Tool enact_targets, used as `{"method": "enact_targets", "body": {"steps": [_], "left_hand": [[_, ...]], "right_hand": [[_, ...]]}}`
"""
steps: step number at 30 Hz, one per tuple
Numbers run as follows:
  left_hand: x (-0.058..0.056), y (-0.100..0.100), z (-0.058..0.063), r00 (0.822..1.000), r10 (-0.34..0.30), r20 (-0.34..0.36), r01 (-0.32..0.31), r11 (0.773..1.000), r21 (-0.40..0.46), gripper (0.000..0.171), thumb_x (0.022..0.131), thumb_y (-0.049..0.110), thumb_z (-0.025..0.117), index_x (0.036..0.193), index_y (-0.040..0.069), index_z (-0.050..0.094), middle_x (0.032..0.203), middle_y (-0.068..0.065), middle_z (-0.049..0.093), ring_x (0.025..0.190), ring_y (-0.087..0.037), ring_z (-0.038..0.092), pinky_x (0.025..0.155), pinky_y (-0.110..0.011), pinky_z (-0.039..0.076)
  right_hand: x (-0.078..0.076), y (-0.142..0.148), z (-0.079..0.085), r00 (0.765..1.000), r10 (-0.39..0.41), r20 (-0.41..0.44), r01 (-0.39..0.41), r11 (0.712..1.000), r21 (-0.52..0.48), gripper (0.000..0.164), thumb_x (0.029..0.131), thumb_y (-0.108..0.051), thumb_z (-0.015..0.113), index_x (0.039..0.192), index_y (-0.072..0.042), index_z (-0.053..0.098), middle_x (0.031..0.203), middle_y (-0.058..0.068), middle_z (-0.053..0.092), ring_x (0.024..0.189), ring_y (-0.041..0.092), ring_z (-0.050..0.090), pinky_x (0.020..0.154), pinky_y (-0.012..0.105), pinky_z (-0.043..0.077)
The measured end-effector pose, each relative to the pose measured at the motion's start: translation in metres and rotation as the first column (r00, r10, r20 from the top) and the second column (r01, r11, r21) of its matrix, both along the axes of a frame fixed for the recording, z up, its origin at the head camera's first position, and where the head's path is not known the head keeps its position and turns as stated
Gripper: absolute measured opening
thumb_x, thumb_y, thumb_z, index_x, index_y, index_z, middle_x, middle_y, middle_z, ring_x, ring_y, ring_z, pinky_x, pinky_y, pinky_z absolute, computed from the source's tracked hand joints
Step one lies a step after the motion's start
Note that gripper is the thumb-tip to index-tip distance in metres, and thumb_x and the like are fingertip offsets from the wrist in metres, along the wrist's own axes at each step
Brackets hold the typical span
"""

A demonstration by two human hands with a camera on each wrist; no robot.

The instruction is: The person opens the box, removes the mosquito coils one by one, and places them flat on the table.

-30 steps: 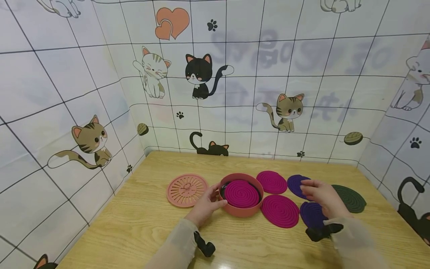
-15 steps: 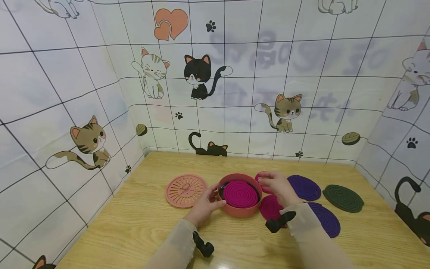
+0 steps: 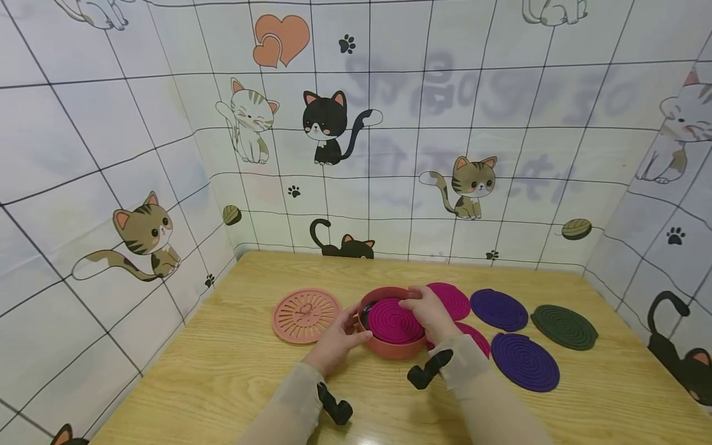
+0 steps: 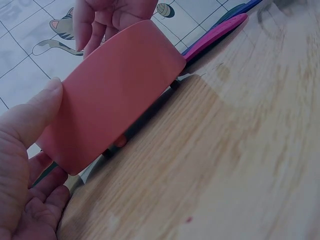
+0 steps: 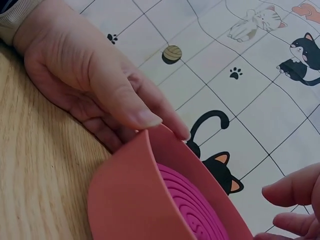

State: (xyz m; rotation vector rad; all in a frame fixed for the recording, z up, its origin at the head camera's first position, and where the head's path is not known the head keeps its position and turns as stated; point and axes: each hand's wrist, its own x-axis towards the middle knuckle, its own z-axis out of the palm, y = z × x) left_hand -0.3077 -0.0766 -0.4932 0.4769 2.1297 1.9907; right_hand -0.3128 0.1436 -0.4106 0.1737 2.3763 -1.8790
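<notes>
A round coral mosquito coil holder (image 3: 392, 351) sits near the table's middle, with a magenta spiral mosquito coil (image 3: 394, 321) inside and some black showing around it. My left hand (image 3: 336, 341) grips the holder's left side, thumb pressed to the outer wall (image 4: 115, 95). At the right rim is my right hand (image 3: 429, 314), thumb tip right at the edge and fingers loosely bent on the far side, as the right wrist view shows. Two more magenta coils, a far one (image 3: 452, 300) and a near one (image 3: 473, 339), lie partly hidden behind the right hand and forearm.
A slotted coral lid (image 3: 306, 316) lies left of the holder. To the right rest a far purple coil (image 3: 499, 309), a near purple coil (image 3: 525, 362) and a dark green coil (image 3: 564, 327). The cat-patterned cloth wall (image 3: 389, 204) closes off the table's back.
My right hand has moved left from over the purple coils, past the magenta ones, to the holder's right rim. The left hand keeps its grip; the holder stays put.
</notes>
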Motion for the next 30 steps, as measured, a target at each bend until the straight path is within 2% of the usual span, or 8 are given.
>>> {"method": "enact_targets", "body": {"steps": [8, 15, 17, 21, 24, 30], "left_hand": [[0.000, 0.000, 0.000, 1.000, 0.007, -0.010, -0.007, 1.000, -0.013, 0.075, 0.086, 0.027, 0.074, 0.150, 0.018, 0.034, 0.148, -0.010, 0.041, 0.135, -0.029, 0.038, 0.108, -0.046, 0.035], [0.000, 0.000, 0.000, 1.000, 0.004, -0.004, -0.004, 1.000, -0.003, 0.075, 0.087, 0.025, 0.073, 0.150, 0.018, 0.033, 0.147, -0.011, 0.041, 0.134, -0.030, 0.038, 0.108, -0.046, 0.035], [0.003, 0.001, 0.005, 1.000, -0.005, 0.003, 0.005, 1.000, 0.003, 0.074, 0.088, 0.021, 0.072, 0.150, 0.015, 0.033, 0.147, -0.013, 0.041, 0.135, -0.031, 0.038, 0.108, -0.047, 0.035], [0.003, 0.001, 0.006, 1.000, -0.008, 0.006, 0.008, 1.000, 0.003, 0.074, 0.088, 0.018, 0.071, 0.151, 0.014, 0.031, 0.147, -0.014, 0.040, 0.134, -0.033, 0.038, 0.107, -0.047, 0.036], [0.000, 0.001, 0.000, 1.000, 0.002, -0.001, -0.002, 1.000, -0.006, 0.075, 0.088, 0.023, 0.072, 0.151, 0.017, 0.032, 0.147, -0.012, 0.041, 0.134, -0.031, 0.038, 0.107, -0.046, 0.037], [0.000, 0.000, -0.001, 1.000, 0.000, 0.008, 0.000, 1.000, 0.010, 0.075, 0.087, 0.026, 0.073, 0.150, 0.020, 0.033, 0.148, -0.009, 0.041, 0.135, -0.029, 0.037, 0.107, -0.044, 0.036]], "right_hand": [[-0.002, -0.008, -0.007, 0.998, -0.063, 0.029, 0.063, 0.998, 0.006, 0.065, 0.091, -0.012, 0.061, 0.147, -0.001, 0.028, 0.147, 0.024, 0.032, 0.133, 0.041, 0.033, 0.108, 0.057, 0.028], [0.001, -0.010, -0.006, 0.998, -0.054, 0.020, 0.054, 0.998, 0.011, 0.062, 0.093, -0.012, 0.059, 0.145, 0.002, 0.028, 0.144, 0.025, 0.034, 0.131, 0.042, 0.034, 0.108, 0.058, 0.027], [0.002, -0.010, -0.006, 0.998, -0.052, 0.018, 0.052, 0.999, 0.009, 0.061, 0.093, -0.012, 0.059, 0.145, 0.002, 0.029, 0.144, 0.025, 0.034, 0.131, 0.042, 0.034, 0.108, 0.059, 0.027], [0.003, -0.012, -0.006, 0.998, -0.060, 0.020, 0.060, 0.998, 0.010, 0.059, 0.093, -0.012, 0.060, 0.143, 0.001, 0.032, 0.141, 0.024, 0.038, 0.129, 0.041, 0.037, 0.107, 0.058, 0.031], [0.003, -0.014, -0.005, 0.997, -0.069, 0.027, 0.068, 0.998, 0.016, 0.060, 0.092, -0.013, 0.060, 0.144, 0.001, 0.032, 0.142, 0.024, 0.038, 0.129, 0.042, 0.037, 0.107, 0.058, 0.031], [0.003, -0.015, -0.004, 0.996, -0.076, 0.037, 0.076, 0.997, 0.005, 0.060, 0.093, -0.013, 0.058, 0.145, 0.001, 0.030, 0.143, 0.024, 0.037, 0.130, 0.041, 0.036, 0.107, 0.058, 0.030]]}}
